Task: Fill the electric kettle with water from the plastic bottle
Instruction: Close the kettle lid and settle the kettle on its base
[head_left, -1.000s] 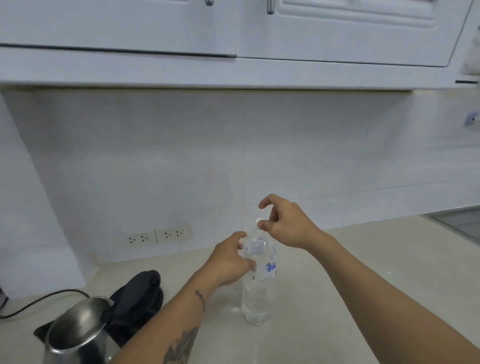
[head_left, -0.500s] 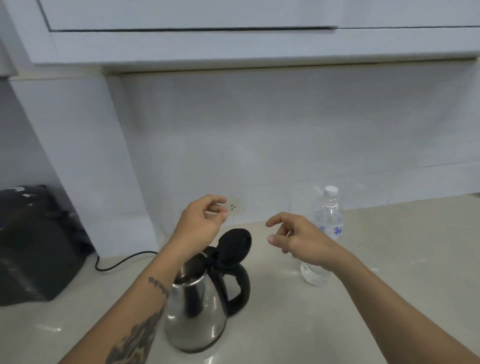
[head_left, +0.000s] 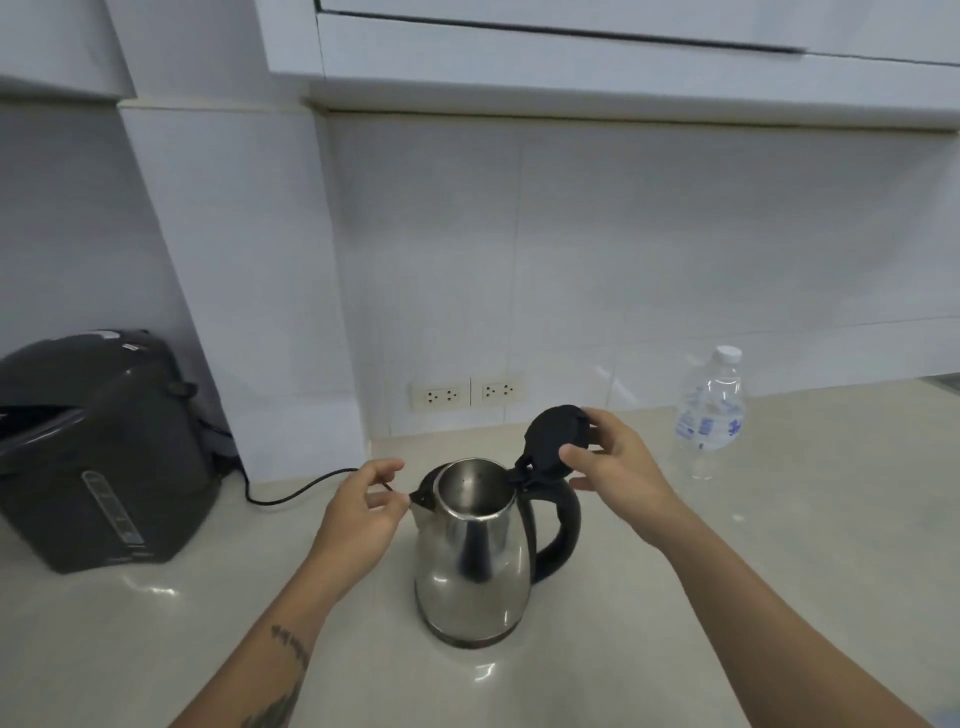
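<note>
On counter: kettle (head_left: 475, 551) upright, spout left | right hand (head_left: 618, 470) pinches raised lid (head_left: 556, 434) | left hand (head_left: 358, 512) loosely curled, empty

Head camera looks forward and down, close over the countertop (head_left: 779, 545).

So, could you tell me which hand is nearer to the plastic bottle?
Right. The right hand grips the kettle lid just left of the plastic bottle; the left hand sits beyond the kettle, by its spout.
</note>
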